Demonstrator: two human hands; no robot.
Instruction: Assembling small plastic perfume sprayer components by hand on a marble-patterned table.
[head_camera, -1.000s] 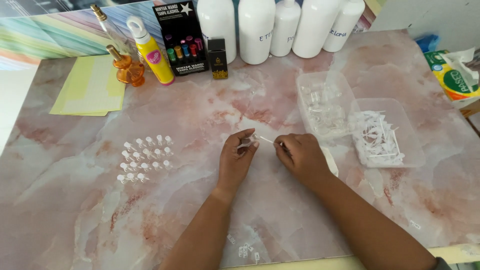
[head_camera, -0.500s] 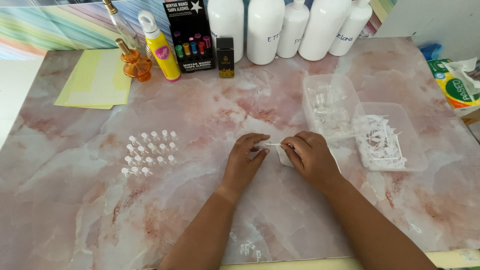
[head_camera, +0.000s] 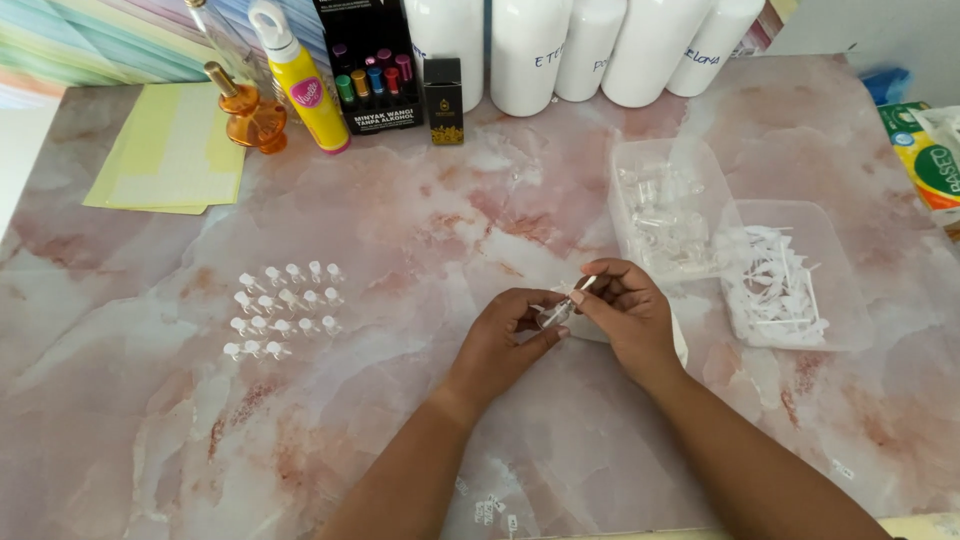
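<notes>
Left hand: the left hand (head_camera: 505, 340) rests low over the marble-patterned table (head_camera: 420, 220), fingers curled in and pinched on a small clear vial (head_camera: 555, 315) that lies tilted between the two hands.
Right hand: the right hand (head_camera: 628, 315) meets it from the other side, thumb and forefinger closed on the vial's upper end, where a thin white piece seems to stick out; too small to tell exactly what it is.
Step in hand: it looks like a small part being fitted into or onto the vial, both hands pinching at once.
Next move calls for: by my judgement, a steady left grip and a fine, straight push or twist from the right fingers, since the part is tiny and slippery-looking.
Beyond the right hand: two clear trays, the nearer tray (head_camera: 660, 215) with clear pieces, the farther tray (head_camera: 790, 280) with white stick-like parts.
Out past the left hand: neat rows of small vials (head_camera: 285, 310) standing on the table.
Far side, ahead of both hands: white bottles (head_camera: 590, 45), a yellow spray bottle (head_camera: 300, 80), a black box (head_camera: 372, 60).
</notes>
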